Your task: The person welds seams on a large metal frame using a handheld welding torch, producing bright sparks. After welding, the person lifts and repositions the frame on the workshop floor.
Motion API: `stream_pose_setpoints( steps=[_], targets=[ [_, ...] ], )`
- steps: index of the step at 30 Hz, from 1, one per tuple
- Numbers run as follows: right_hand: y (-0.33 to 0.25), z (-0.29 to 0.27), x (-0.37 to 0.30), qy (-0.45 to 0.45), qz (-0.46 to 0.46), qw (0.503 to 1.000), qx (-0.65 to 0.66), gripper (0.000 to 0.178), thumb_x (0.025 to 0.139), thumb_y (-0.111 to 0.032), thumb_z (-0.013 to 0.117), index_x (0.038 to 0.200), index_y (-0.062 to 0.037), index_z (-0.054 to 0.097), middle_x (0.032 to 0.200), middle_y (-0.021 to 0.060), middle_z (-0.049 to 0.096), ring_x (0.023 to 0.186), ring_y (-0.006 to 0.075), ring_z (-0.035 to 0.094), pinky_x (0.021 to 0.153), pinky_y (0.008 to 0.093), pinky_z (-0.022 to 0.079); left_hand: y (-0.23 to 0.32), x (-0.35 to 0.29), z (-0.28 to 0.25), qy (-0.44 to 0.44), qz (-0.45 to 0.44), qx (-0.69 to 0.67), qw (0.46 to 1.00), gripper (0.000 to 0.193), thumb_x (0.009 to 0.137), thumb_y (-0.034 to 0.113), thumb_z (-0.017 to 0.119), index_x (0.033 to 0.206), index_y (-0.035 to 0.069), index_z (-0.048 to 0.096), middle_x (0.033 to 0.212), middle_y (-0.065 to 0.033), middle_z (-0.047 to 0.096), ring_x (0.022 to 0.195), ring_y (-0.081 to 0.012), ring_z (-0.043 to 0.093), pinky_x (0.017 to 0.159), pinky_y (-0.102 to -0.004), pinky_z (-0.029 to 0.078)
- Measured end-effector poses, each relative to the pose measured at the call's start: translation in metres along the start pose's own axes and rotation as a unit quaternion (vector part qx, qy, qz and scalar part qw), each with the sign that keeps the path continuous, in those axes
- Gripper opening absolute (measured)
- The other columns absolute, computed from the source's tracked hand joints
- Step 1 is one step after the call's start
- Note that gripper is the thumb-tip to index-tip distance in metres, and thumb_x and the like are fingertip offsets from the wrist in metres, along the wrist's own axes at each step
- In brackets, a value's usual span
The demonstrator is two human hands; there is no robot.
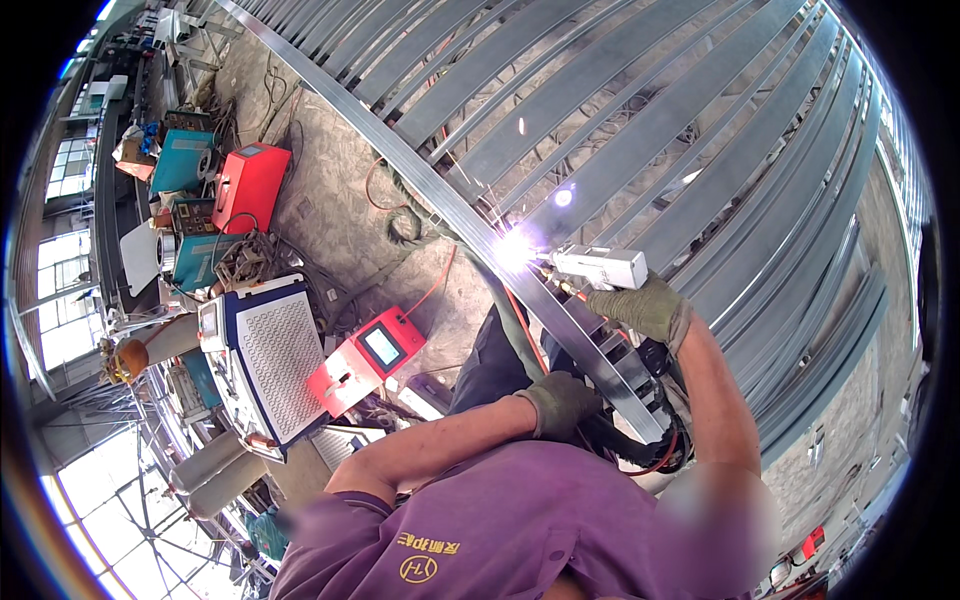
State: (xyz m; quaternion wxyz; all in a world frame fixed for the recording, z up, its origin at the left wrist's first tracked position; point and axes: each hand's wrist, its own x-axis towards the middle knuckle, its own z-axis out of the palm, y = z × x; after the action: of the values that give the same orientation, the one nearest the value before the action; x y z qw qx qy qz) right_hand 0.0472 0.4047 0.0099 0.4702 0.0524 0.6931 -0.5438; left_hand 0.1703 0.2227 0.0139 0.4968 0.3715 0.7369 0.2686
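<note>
Gloved right hand (643,308) gripping welding torch (603,267), bright arc (514,250) at metal beam (385,135), left hand (562,404) near purple shirt (490,510)

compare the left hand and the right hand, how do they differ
The right hand grips a white welding torch, while no tool shows in the left hand. The right hand is right of the long steel beam; the left hand is left of it, closer to the torso. Both wear olive-green gloves.

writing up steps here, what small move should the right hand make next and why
The right hand should perhaps ease the torch slightly along the rail, since a bright glow sits at its tip, about where a slat meets that rail.
</note>
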Motion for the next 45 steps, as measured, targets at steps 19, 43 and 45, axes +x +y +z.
stream_pose_setpoints(
  steps=[19, 43, 45],
  targets=[
    [0.0, 0.001, -0.009, 0.008, -0.003, 1.0, 0.012, 0.058, 0.089, -0.031, 0.082, 0.14, -0.0094, 0.065, 0.118, 0.0083, 0.076, 0.099, 0.017, 0.066, 0.084, 0.0335, 0.056, 0.001, 0.002, 0.007, 0.0, -0.011, -0.011, 1.0, 0.028, 0.074, 0.015, 0.076, 0.101, 0.008, 0.074, 0.098, -0.0167, 0.074, 0.1, -0.0388, 0.073, 0.087, -0.0485, 0.057],
    [-0.01, 0.008, -0.021, 0.04, -0.003, 0.999, 0.012, 0.053, 0.088, -0.038, 0.083, 0.129, -0.0077, 0.069, 0.075, -0.0013, 0.064, 0.058, 0.0067, 0.054, 0.049, 0.028, 0.046, 0.001, 0.006, 0.015, -0.019, 0.006, 0.029, 0.999, 0.032, 0.079, 0.018, 0.074, 0.109, 0.006, 0.073, 0.103, -0.0167, 0.074, 0.102, -0.0383, 0.072, 0.088, -0.0492, 0.057],
    [-0.012, 0.008, -0.022, 0.035, 0.007, 0.999, 0.027, 0.053, 0.088, -0.039, 0.083, 0.129, -0.0077, 0.069, 0.075, -0.0013, 0.064, 0.058, 0.0067, 0.054, 0.049, 0.0279, 0.046, 0.0, 0.007, 0.018, -0.017, 0.004, 0.029, 0.999, 0.032, 0.079, 0.017, 0.073, 0.109, 0.006, 0.073, 0.103, -0.0169, 0.074, 0.102, -0.0386, 0.072, 0.088, -0.0495, 0.056]
  ],
)
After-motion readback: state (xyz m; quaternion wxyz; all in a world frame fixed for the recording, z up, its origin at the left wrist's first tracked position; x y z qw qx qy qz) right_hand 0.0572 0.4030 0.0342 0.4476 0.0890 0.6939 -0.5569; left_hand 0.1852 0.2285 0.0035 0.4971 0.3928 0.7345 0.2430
